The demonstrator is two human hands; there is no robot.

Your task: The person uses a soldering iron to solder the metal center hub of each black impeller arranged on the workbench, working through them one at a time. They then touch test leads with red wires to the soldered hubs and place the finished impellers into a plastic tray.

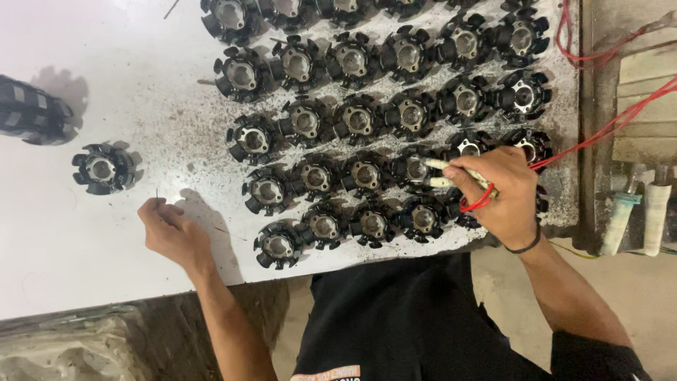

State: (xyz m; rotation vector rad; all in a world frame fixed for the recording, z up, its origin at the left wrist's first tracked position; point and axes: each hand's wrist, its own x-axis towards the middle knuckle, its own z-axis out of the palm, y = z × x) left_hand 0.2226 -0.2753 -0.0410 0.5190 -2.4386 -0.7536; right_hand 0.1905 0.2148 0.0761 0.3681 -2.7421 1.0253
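My right hand (498, 196) grips a pale pen-shaped soldering tool (451, 173) with a red wire (599, 134) running from it, its tip pointing left over the black stator cores (352, 120). Several of these round, toothed cores with metal centres lie in rows on the white table (106, 247). My left hand (173, 233) rests on the table at the lower left and pinches a thin short wire (156, 196) upright between its fingertips. A single core (104, 168) lies apart, up and to the left of that hand.
A larger black cylindrical part (32, 111) lies at the table's left edge. Dark specks litter the surface around the cores. Pale tubes (638, 212) and wooden boards (642, 77) stand right of the table. Crumpled plastic (63, 346) lies below its front edge.
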